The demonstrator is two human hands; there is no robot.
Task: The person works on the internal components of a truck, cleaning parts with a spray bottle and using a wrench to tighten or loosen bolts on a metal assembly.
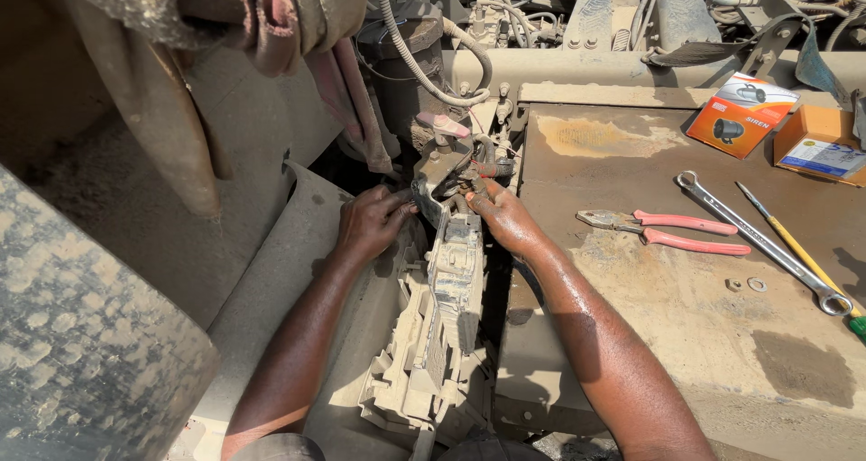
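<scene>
Left hand (372,222) curled around the dusty bracket (442,177) edge; right hand (502,217) pinches wiring on its other side. Steady bracket firmly; pliers (667,228) lie right of it.

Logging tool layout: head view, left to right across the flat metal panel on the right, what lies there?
Right hand at the panel's left edge → red-handled pliers → two small washers → combination spanner → yellow-handled screwdriver. Two orange boxes lie farther back.
</scene>
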